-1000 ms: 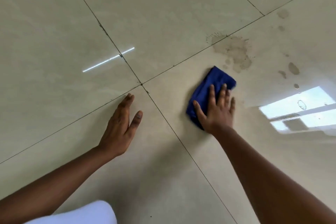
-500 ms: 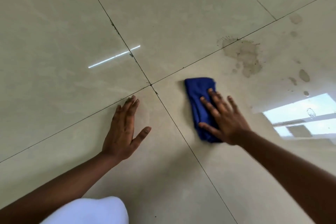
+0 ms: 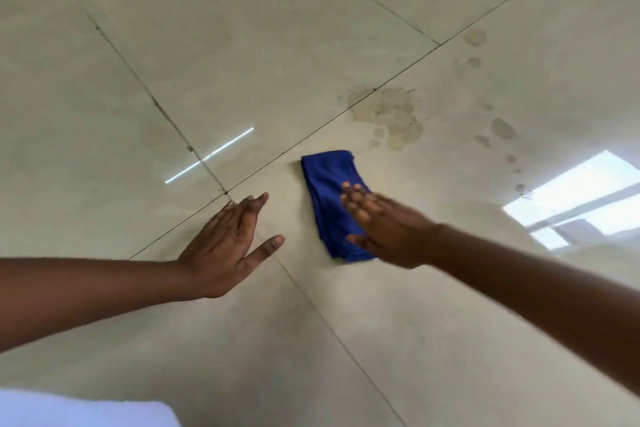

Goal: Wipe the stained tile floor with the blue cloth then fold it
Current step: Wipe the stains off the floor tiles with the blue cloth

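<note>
A folded blue cloth lies flat on the pale beige tile floor, just right of a grout crossing. My right hand rests on the cloth's near right part, fingers straight and together, pressing it down. My left hand is flat on the floor to the left of the cloth, fingers spread, not touching it. A large brownish stain sits beyond the cloth on the far right, with several smaller spots trailing off to its right.
Dark grout lines cross the floor diagonally. A bright window reflection glares on the tile at right, and a thin light streak at left. White fabric shows at the bottom left corner.
My right hand slid the cloth back from the stain toward me and left, turning it lengthwise. My left hand stayed flat on the floor, and the view shifted forward.
</note>
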